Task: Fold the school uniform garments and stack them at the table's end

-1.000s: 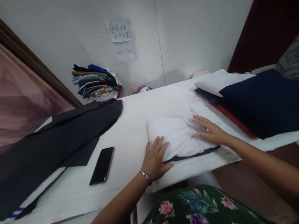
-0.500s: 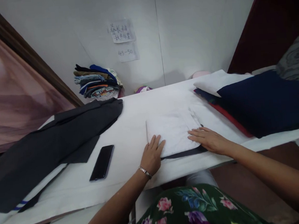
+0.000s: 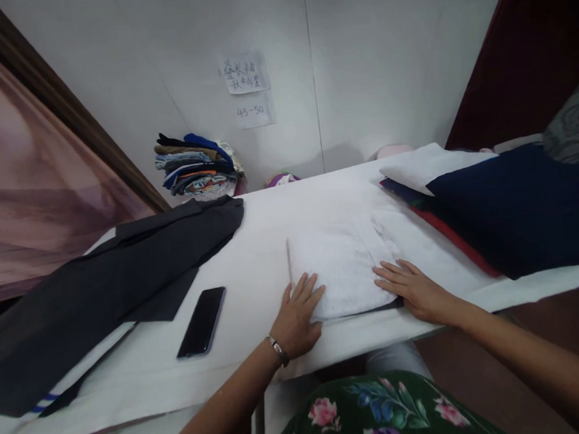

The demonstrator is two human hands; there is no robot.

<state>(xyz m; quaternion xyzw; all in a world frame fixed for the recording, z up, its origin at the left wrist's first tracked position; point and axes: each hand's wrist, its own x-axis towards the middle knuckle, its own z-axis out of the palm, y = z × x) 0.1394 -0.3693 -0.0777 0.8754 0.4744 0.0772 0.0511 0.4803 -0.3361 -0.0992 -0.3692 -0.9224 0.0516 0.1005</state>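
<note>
A folded white garment [image 3: 345,259] lies near the front edge of the table, with a thin dark strip showing under its near edge. My left hand [image 3: 298,313] rests on its left near corner, fingers stretched and slightly spread; a metal bracelet [image 3: 278,350] circles that wrist. On the opposite side, my right hand [image 3: 415,288] lies flat with its fingertips over the garment's right edge. Neither hand grips anything. What lies beneath the white cloth is mostly hidden.
Left of my hands are a black phone [image 3: 201,322] and a spread dark grey garment [image 3: 109,291]. A pile of dark blue, red and white clothes [image 3: 519,205] sits at the right. Folded clothes [image 3: 198,164] are stacked by the wall, below handwritten paper signs [image 3: 245,73].
The view has tilted slightly, so the scene sits a little lower. Less of the dark strip shows under the white garment's near edge. Both hands stay on the garment.
</note>
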